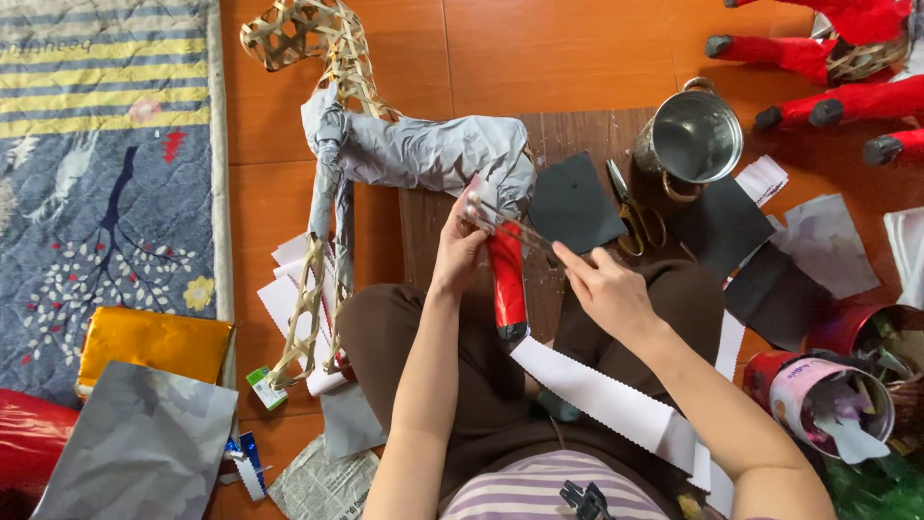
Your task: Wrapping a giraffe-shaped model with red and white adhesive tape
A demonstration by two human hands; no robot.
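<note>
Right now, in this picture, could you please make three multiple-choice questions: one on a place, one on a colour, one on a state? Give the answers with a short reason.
1. Where do the scissors lie?
A. on the patterned rug
B. between the black square sheet and the metal pot
C. inside the pot

2. What colour wraps the leg that the left hand and right hand work on?
A. red
B. gold
C. blue

3. In what state is the woven animal frame?
A. fully bare
B. fully covered in red
C. body in grey paper, head and front legs bare

Answers:
1 B, they rest on the board beside the pot.
2 A, the leg is glossy red.
3 C, weave shows at the head and front legs only.
</note>
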